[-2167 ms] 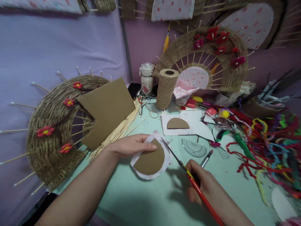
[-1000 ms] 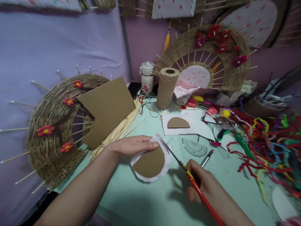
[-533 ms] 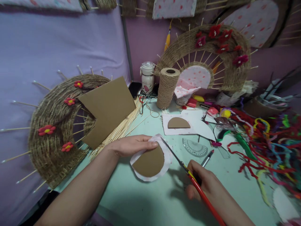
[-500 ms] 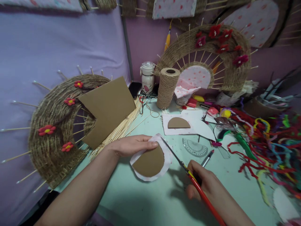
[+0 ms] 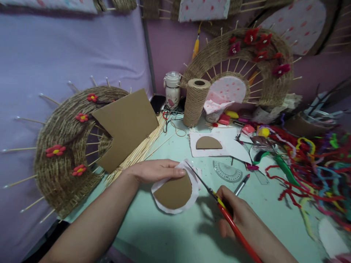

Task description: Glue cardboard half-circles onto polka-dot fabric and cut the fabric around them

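Scissors [image 5: 219, 204] gripped in right hand [image 5: 241, 217], left hand [image 5: 153, 171] pinching cardboard semicircle [image 5: 173, 191] on cloth [image 5: 175, 211], jar [image 5: 172, 91] lidded

twine spool [image 5: 195, 102], woven wreath [image 5: 67, 146], cardboard sheet [image 5: 124, 126], pipe cleaners [image 5: 309, 160]

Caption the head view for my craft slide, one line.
Left hand holds a cardboard half-disc on white fabric; right hand holds red-handled scissors at its edge.

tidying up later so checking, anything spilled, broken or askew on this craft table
Nothing broken or spilled. The pipe cleaners sprawl in a loose tangle across the right side of the table, and the notched cardboard sheet leans crooked against the woven wreath.
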The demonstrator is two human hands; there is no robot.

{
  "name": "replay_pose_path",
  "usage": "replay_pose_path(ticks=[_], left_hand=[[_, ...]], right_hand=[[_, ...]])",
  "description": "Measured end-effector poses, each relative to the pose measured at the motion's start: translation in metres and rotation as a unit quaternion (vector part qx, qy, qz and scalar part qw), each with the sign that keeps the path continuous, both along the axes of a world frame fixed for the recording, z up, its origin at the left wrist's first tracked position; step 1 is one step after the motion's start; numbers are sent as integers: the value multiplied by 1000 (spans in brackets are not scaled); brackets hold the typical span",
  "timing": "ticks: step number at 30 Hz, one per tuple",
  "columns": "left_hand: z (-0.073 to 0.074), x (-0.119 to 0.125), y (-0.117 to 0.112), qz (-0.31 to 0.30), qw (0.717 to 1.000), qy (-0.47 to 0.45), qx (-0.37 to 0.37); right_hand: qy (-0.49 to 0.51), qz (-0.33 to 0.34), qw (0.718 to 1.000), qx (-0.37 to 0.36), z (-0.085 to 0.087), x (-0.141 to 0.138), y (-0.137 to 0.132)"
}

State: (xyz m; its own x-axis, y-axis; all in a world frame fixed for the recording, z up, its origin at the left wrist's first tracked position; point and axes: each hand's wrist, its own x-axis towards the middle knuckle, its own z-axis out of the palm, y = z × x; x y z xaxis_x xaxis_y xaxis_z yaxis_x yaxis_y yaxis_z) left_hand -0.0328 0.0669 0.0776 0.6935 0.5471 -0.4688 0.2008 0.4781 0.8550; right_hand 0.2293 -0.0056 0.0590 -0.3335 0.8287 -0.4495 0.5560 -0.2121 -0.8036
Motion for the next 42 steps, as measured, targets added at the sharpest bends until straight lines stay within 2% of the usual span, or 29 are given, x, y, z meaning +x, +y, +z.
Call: replay_pose_path(ticks=[9, 19, 25, 28, 31, 33, 36, 39, 42], left_hand=[[2, 0, 0, -61, 998, 7, 21], [8, -2, 3, -86, 995, -10, 57], [-1, -11, 6, -109, 991, 35, 75], [-5, -17, 8, -110, 992, 25, 61], [-6, -22, 14, -33, 996, 18, 76], [-6, -23, 18, 70, 992, 20, 102], [-8, -18, 23, 231, 967, -33, 107], [-9, -3, 22, 340, 928, -140, 57], [-11, 16, 15, 413, 877, -237, -61]], right_hand=[[6, 10, 1000, -1, 0, 1, 1], [10, 2, 1000, 7, 3, 2, 3], [-1, 17, 1000, 24, 0, 7, 4], [10, -1, 1000, 30, 1, 9, 6], [2, -58, 995, 77, 4, 10, 9], [-4, -95, 989, 117, 4, 11, 11], [29, -118, 982, 147, -2, 10, 12], [99, -134, 972, 167, -11, 7, 10], [131, -131, 973, 136, -17, 2, 7]])
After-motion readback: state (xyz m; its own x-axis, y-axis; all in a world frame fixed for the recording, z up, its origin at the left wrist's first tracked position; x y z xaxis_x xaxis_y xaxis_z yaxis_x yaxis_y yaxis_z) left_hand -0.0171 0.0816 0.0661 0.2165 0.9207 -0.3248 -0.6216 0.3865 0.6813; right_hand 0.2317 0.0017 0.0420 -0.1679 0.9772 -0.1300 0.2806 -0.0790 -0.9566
